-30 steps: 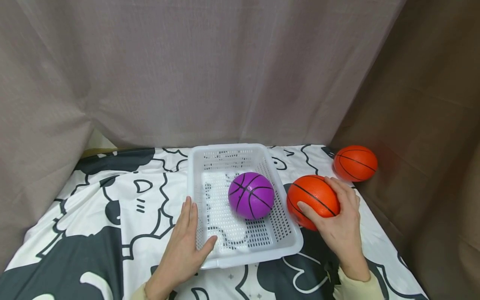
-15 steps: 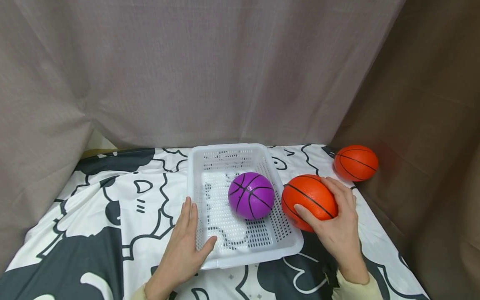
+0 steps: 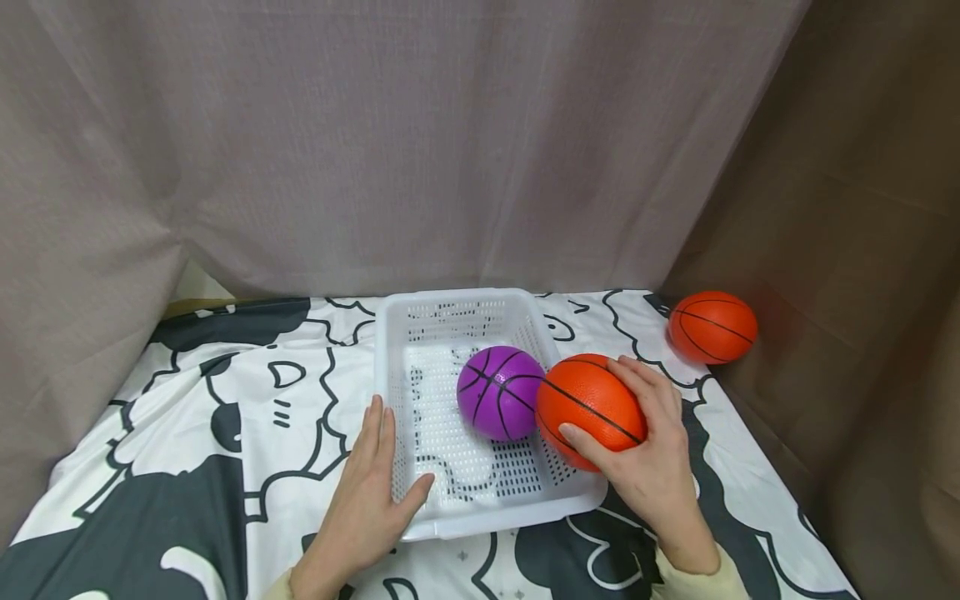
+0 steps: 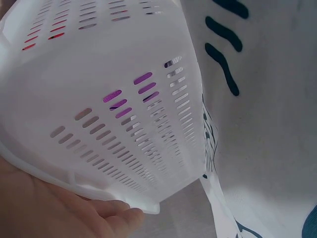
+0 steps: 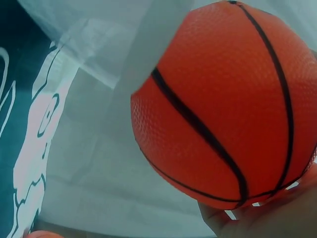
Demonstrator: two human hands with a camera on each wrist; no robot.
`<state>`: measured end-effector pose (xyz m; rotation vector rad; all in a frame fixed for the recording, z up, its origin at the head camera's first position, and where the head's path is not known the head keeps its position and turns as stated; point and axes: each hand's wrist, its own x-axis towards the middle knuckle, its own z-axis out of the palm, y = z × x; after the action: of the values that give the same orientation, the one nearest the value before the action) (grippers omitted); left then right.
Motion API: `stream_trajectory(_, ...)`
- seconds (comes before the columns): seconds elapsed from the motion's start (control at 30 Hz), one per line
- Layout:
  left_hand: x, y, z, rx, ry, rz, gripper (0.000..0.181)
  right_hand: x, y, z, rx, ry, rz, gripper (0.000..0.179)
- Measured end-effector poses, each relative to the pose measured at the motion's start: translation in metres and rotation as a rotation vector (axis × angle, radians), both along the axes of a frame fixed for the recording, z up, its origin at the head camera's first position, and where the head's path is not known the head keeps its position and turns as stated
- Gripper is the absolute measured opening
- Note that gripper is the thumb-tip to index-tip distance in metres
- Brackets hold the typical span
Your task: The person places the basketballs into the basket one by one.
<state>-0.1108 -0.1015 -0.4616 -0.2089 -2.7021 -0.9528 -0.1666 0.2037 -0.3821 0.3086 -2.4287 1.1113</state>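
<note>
My right hand [image 3: 648, 467] grips an orange toy basketball [image 3: 581, 400], thumb on its near side and fingers over its right side. That ball overlaps the right rim of a white perforated plastic basket [image 3: 498, 525] and the edge of a purple basketball [image 3: 495, 396] lying inside. My left hand [image 3: 367, 492] rests at the basket's left rim, fingers straight and thumb reaching over the near left corner. In the left wrist view, purple shows through the slots of the basket's side [image 4: 99, 153]. The held orange ball [image 5: 223, 104] fills much of the right wrist view.
Another orange basketball [image 3: 712, 327] sits at the far right edge of the cloth, against the brown curtain [image 3: 847, 275]. A black-and-white cartoon cloth [image 3: 300, 450] covers the table. A grey curtain [image 3: 375, 150] hangs behind.
My right hand has carried the orange basketball leftward, from beside the basket to over its right rim. The left hand, basket and purple ball have stayed in place.
</note>
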Motion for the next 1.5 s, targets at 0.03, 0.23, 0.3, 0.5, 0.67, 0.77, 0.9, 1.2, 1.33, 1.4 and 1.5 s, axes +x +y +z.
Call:
stream_trajectory(0.03, 0.000, 0.000, 0.000, 0.000, 0.003, 0.000, 0.091, 0.000, -0.001, 0.000, 0.001, 0.000, 0.010, 0.084)
stream_trajectory(0.23, 0.000, 0.000, 0.000, 0.001, -0.006, 0.000, 0.092, 0.002, -0.010, -0.004, 0.012, 0.003, 0.080, 0.085)
stream_trajectory(0.3, 0.000, 0.000, 0.000, -0.002, -0.005, -0.001, 0.092, 0.002, -0.013, -0.004, 0.023, 0.005, 0.102, 0.086)
stream_trajectory(0.5, 0.001, 0.000, 0.000, 0.001, 0.001, 0.001, 0.092, 0.002, -0.017, -0.002, 0.127, -0.082, 0.156, 0.089)
stream_trajectory(0.67, 0.001, 0.000, 0.002, -0.003, -0.013, 0.002, 0.092, 0.002, -0.014, -0.001, 0.243, -0.153, 0.242, 0.076)
stream_trajectory(0.77, 0.001, -0.001, 0.003, -0.006, -0.016, 0.002, 0.092, 0.001, -0.014, -0.002, 0.286, -0.119, 0.263, 0.069)
stream_trajectory(0.9, 0.001, -0.001, 0.002, -0.004, -0.002, 0.003, 0.092, -0.004, -0.014, -0.008, 0.317, -0.032, 0.175, 0.078)
stream_trajectory(1.2, 0.000, 0.001, -0.001, -0.004, 0.019, -0.003, 0.092, -0.008, -0.010, -0.021, 0.231, -0.025, 0.087, 0.076)
stream_trajectory(1.33, 0.001, 0.000, -0.001, -0.009, 0.015, 0.001, 0.091, -0.009, -0.006, -0.023, 0.203, -0.043, 0.112, 0.069)
stream_trajectory(1.4, 0.001, 0.000, 0.000, -0.007, 0.012, 0.001, 0.091, -0.010, -0.003, -0.023, 0.193, -0.044, 0.106, 0.067)
stream_trajectory(1.5, 0.000, 0.000, -0.001, -0.006, 0.011, 0.000, 0.091, -0.012, 0.004, -0.020, 0.173, -0.042, 0.084, 0.065)
